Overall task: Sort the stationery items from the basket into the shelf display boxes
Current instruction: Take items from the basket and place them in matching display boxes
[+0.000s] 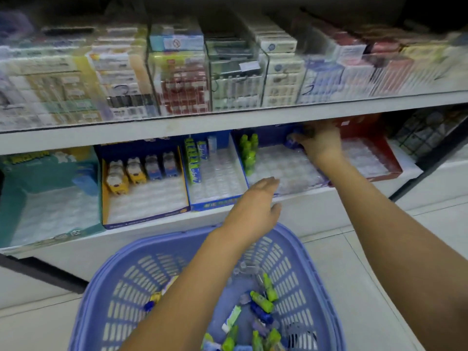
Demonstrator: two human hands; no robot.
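Observation:
A purple plastic basket (pixel 131 287) sits on the floor below the shelf, with several small green, blue and yellow stationery items (pixel 262 302) in its bottom. My right hand (pixel 321 140) reaches deep into a dark blue display box (pixel 283 168) on the lower shelf and holds a small blue item (pixel 293 141) at the box's back. Green items (pixel 248 153) stand along that box's left side. My left hand (pixel 255 201) hovers with relaxed fingers over the shelf's front edge, above the basket, holding nothing.
Left of the dark blue box stand a blue box with green tubes (pixel 195 160), a yellow-and-blue box with small figures (pixel 141 171) and a teal box (pixel 48 198). A red box (pixel 367 153) is on the right. The upper shelf (pixel 228 117) carries packed stationery. Tiled floor lies right.

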